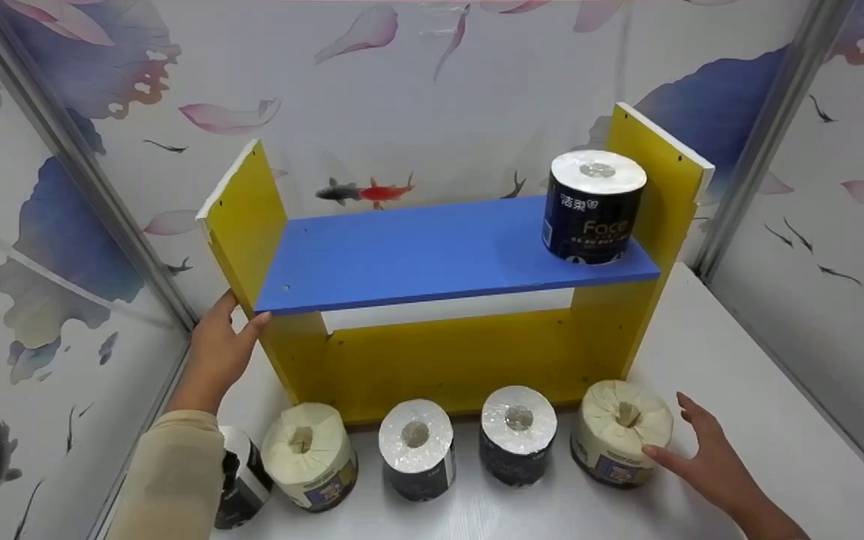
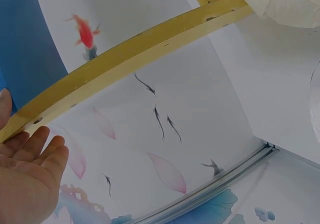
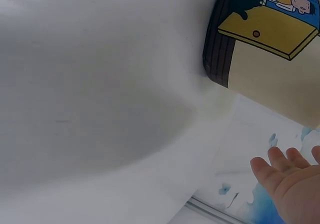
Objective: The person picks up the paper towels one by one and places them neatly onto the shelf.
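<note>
A small shelf (image 1: 432,259) with yellow sides and a blue board stands on the white table. My left hand (image 1: 223,349) grips its left side panel (image 1: 248,217), thumb at the front edge and fingers on the outer face; the left wrist view shows this hand (image 2: 30,176) at the panel too. Beside a cream-wrapped toilet roll (image 1: 622,431) at the right of the front row is my right hand (image 1: 709,454), thumb and fingers spread, thumb tip right at the wrapper. In the right wrist view the fingers (image 3: 295,171) show below this roll (image 3: 280,69).
A dark-labelled roll (image 1: 595,210) stands on the blue board's right end. Along the shelf's front are another cream roll (image 1: 310,454) and two dark-labelled rolls, one left of centre (image 1: 417,450). One more dark roll (image 1: 241,480) is partly hidden by the left sleeve. Patterned walls (image 1: 432,97) enclose the table.
</note>
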`<move>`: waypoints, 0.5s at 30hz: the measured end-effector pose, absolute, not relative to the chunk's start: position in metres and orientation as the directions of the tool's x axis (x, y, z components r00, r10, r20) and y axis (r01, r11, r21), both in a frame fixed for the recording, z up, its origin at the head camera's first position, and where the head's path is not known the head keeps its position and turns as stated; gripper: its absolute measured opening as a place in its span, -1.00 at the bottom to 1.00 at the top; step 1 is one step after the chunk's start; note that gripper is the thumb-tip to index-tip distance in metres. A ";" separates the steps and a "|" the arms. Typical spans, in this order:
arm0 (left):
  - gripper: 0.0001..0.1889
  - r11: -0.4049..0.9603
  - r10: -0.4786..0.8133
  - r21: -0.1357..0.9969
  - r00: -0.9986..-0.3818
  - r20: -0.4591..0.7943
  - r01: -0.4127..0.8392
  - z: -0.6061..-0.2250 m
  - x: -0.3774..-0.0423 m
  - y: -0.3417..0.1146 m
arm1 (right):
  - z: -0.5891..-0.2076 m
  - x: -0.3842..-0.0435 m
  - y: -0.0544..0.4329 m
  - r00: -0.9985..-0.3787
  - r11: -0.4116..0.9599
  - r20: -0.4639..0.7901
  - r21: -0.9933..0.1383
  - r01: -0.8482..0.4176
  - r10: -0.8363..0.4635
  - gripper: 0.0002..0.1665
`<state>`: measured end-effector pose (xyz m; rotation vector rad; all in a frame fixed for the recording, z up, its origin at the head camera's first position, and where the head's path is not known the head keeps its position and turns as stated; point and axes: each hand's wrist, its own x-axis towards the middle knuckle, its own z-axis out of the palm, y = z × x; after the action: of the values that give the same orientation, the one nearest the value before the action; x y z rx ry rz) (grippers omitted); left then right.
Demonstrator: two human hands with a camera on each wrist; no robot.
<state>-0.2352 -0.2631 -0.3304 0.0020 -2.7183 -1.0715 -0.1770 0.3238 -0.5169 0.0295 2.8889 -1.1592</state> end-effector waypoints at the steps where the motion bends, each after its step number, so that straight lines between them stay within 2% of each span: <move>1: -0.33 0.731 -0.081 0.678 -0.977 0.198 0.077 -0.330 -0.235 -0.263 | -0.518 -0.177 0.324 -0.999 0.719 -0.039 -0.694 0.032 0.007 0.27; 15: -0.29 0.727 -0.088 0.685 -0.983 0.159 0.046 -0.328 -0.236 -0.263 | -0.528 -0.182 0.319 -0.998 0.650 -0.064 -0.758 0.047 -0.003 0.31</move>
<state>-0.2359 -0.2627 -0.3276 0.0342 -2.7489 -1.0978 -0.1820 0.3188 -0.5283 0.0378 2.7998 -1.2885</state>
